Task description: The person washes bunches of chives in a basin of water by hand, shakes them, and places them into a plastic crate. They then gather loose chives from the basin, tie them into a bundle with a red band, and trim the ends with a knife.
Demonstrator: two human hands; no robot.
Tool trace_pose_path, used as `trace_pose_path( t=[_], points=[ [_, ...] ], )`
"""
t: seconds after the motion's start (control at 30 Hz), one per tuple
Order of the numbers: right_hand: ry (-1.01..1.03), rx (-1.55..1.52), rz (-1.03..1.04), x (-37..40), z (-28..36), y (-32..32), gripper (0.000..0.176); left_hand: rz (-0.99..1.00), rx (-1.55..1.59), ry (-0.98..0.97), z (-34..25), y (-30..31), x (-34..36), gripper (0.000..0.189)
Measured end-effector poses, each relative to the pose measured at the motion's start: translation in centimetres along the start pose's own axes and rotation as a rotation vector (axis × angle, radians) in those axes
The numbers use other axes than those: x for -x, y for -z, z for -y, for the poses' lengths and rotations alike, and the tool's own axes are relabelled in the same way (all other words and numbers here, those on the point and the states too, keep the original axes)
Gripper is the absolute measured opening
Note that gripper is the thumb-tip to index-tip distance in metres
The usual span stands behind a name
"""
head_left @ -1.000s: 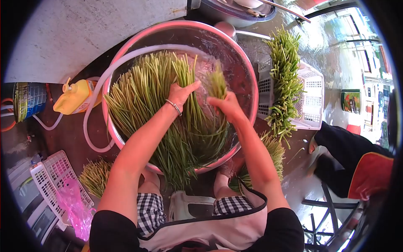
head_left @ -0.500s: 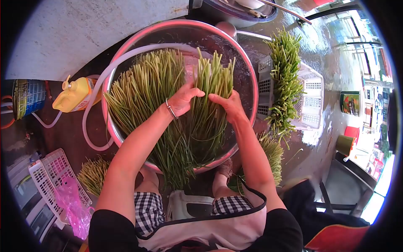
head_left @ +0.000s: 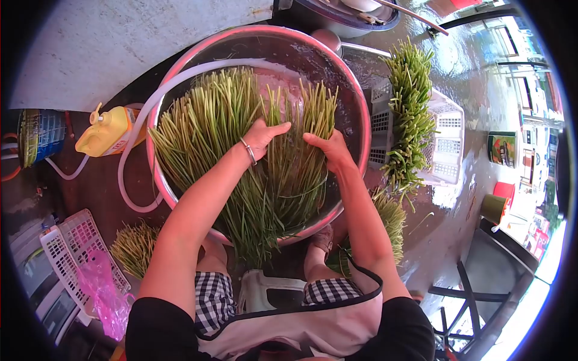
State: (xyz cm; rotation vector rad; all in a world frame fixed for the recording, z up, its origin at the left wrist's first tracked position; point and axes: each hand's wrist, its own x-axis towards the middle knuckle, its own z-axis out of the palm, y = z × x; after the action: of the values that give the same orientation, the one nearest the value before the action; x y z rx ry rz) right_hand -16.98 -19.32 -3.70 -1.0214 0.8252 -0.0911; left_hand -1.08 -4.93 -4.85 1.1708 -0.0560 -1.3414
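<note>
A wide metal basin with a pink rim (head_left: 365, 114) stands in front of me, with water in it. Long green stalks (head_left: 208, 114) with pale cut ends and leafy tips lie across it in a thick heap. My left hand (head_left: 262, 139), a bracelet at its wrist, grips a small bunch near the middle, thumb stretched to the right. Around another bunch (head_left: 319, 108) at the right side, my right hand (head_left: 330, 148) is closed, its thumb on top. Most fingers of both hands are hidden behind stalks. A pale hose (head_left: 171, 84) curves over the rim into the water.
More bundled stalks (head_left: 409, 114) lie on white plastic crates (head_left: 447, 138) at right. Further bundles flank my feet. A yellow pump jug (head_left: 107, 131) stands left. Lower left is a white basket (head_left: 84, 246) with a pink plastic bag (head_left: 103, 283). A stool (head_left: 256, 292) is beneath me.
The stalks between my hands have spread apart into two bunches with a gap between them. My left thumb has straightened. A dark-clothed figure and a red shape at lower right have left view.
</note>
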Motion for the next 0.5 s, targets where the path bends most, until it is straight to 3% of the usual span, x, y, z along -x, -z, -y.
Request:
trace_pose_path(
  t=[0.07,0.1,0.27,0.3,0.4,0.43,0.5],
  points=[
    [-0.06,-0.156,0.109,0.6,1.5,-0.3,0.047,0.162,0.131,0.077,-1.3,-0.3,0.8,0.05],
    [-0.034,-0.159,0.139,0.9,2.4,-0.4,0.05,0.207,0.091,0.016,-1.7,-0.3,0.6,0.051],
    [0.495,0.084,0.101,3.9,9.6,-3.2,0.051,0.177,-0.257,-0.371,-9.2,-4.6,4.2,0.043],
    [0.508,0.124,0.08,4.1,10.6,-3.5,0.045,0.17,-0.324,-0.446,-10.2,-5.2,4.6,0.039],
    [0.722,0.468,-0.01,3.3,10.0,-3.1,0.036,0.093,-0.74,-0.764,-9.8,-4.5,3.0,0.024],
    [0.832,0.669,-0.109,3.2,9.3,-3.3,0.032,0.044,-0.813,-0.737,-8.7,-3.9,2.3,0.021],
    [0.718,0.489,-0.129,-0.2,3.7,-1.8,0.038,-0.022,-0.848,-0.749,-5.3,-3.0,0.6,0.024]
  ],
)
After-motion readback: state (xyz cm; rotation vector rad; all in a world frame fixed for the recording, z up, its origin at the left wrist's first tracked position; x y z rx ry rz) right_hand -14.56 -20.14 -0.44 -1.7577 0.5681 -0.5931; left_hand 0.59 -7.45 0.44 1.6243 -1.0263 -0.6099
